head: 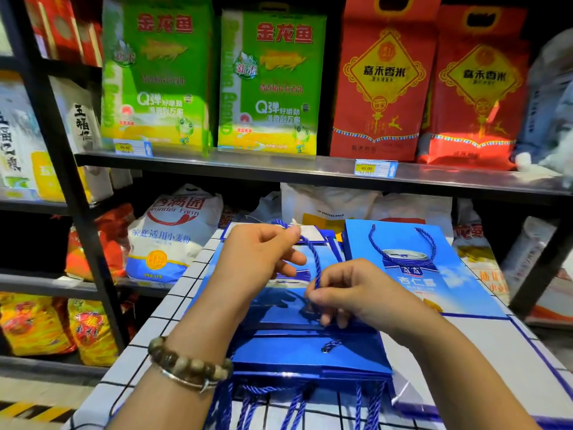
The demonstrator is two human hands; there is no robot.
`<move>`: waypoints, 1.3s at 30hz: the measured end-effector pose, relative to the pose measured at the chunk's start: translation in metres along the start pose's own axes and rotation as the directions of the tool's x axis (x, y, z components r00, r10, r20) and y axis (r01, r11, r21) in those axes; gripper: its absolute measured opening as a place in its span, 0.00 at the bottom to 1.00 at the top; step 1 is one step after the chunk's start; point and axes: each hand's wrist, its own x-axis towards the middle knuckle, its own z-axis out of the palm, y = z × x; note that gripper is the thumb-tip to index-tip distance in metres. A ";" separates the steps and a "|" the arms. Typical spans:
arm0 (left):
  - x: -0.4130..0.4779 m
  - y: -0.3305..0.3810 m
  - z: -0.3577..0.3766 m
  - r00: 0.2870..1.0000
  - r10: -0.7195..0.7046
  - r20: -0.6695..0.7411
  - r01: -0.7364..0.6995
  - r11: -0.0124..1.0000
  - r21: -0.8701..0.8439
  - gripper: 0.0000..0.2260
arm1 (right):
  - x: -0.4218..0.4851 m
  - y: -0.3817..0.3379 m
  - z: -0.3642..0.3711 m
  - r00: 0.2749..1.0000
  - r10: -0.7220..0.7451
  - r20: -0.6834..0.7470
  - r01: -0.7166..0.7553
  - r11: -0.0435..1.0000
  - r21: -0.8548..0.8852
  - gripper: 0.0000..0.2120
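step: fitting cord (pixel 317 265) to bag (pixel 279 358). left hand (pixel 260 252) pinched cord top, right hand (pixel 350 290) pinched lower end. next, likely: thread end through bag, knot.

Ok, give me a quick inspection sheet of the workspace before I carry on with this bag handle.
surface: white grid cloth covers the table; bags lie flat on it.
job's things: blue cord rises from the flat blue paper bag, held taut between both hands.
clutter: second blue bag with a cord handle lies to the right; spare cords hang at the near edge.
hands: left hand pinches the cord's upper end; right hand pinches it low, near the bag.
cables: nothing seen.
surroundings: shop shelf behind, with green rice bags, red rice bags and a white flour sack below.
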 end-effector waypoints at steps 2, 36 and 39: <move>-0.006 -0.006 -0.001 0.998 0.040 0.045 -0.047 0.985 0.166 0.09 | 0.002 0.005 -0.006 0.997 0.020 -0.081 -0.014 0.997 0.070 0.09; -0.052 -0.039 -0.009 0.959 0.136 0.247 -0.280 0.579 0.766 0.14 | -0.003 0.032 0.014 0.932 -0.079 -0.353 0.170 0.957 0.235 0.09; -0.052 -0.040 -0.008 0.960 0.138 0.244 -0.278 0.573 0.771 0.14 | -0.003 0.033 0.014 0.933 -0.071 -0.354 0.165 0.956 0.243 0.09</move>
